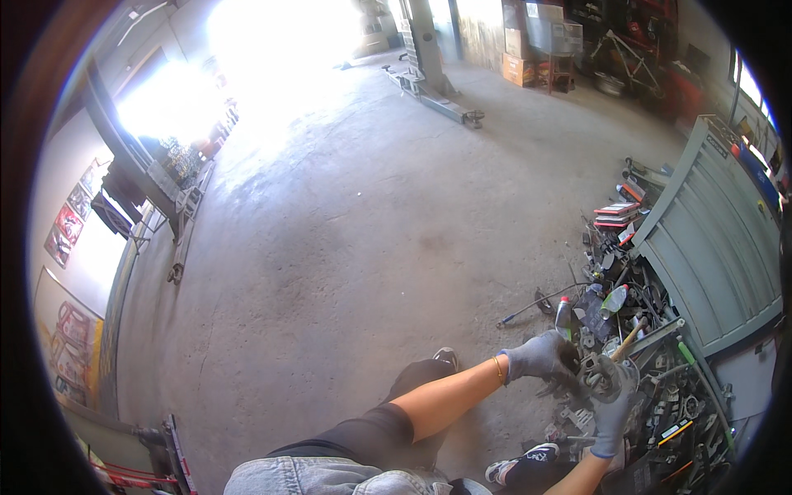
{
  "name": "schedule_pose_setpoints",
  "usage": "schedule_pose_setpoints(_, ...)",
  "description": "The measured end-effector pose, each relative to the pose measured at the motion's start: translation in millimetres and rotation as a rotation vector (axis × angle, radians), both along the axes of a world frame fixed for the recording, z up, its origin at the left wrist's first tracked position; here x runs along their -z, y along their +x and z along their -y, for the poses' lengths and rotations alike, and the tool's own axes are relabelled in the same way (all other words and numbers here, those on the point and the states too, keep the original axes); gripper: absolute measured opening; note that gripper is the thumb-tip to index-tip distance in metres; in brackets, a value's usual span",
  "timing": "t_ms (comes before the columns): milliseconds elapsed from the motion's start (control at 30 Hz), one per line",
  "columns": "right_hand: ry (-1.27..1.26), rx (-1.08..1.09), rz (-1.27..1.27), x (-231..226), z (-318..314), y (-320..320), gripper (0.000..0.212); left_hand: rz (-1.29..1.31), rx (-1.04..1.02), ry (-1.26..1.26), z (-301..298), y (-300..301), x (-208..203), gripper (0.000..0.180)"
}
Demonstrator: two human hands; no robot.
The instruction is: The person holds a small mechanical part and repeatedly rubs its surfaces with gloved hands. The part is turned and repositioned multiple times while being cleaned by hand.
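Note:
My left hand, in a grey glove with dark fingertips, reaches in from the left with its fingers curled. What it grips, if anything, is hidden. Close beside it, my right hand, gloved in grey too, is closed round a rounded, greyish metal part with hollows in it. Just beyond that part, a light wooden handle slants up to the right; I cannot tell whether it is held or lies on the heap. Under both hands spreads a heap of dark metal and plastic parts.
A grey metal cabinet leans over the heap at the right. Bottles, one clear with green and one red-capped, stand among the parts. A thin rod sticks out onto the concrete floor. Lift posts rise farther off.

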State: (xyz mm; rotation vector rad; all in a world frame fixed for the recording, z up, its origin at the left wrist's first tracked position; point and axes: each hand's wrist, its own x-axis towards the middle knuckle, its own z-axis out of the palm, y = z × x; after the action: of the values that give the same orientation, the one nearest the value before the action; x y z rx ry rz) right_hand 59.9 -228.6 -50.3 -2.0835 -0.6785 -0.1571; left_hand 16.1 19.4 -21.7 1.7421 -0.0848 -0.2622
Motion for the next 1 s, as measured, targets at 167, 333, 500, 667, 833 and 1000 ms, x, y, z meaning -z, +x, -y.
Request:
schedule_pose_setpoints(167, -0.014, 0.109, 0.107, 10, -4, -1, 0.058, 0.058, -0.069, 0.089, -1, 1, 3, 0.045)
schedule_pose_setpoints(333, -0.005, 0.107, -0.127, 3, -12, -2, 0.046, 0.034, -0.106, 0.173, -1, 4, 7, 0.046)
schedule_pose_setpoints(500, -0.130, 0.114, 0.034, -4, -19, -7, 0.038, 0.001, -0.128, 0.238, -1, 5, 6, 0.046)
schedule_pose_setpoints(667, -0.155, 0.100, 0.032, -6, -23, -9, 0.033, -0.035, -0.148, 0.230, -1, 4, 3, 0.047)
schedule_pose_setpoints(833, -0.130, 0.109, 0.045, -9, -26, -11, 0.031, -0.019, -0.162, 0.234, 1, 3, 6, 0.045)
schedule_pose_setpoints(1000, -0.189, 0.083, 0.064, -9, -29, -10, 0.027, 0.025, -0.171, 0.341, 4, 3, 11, 0.040)
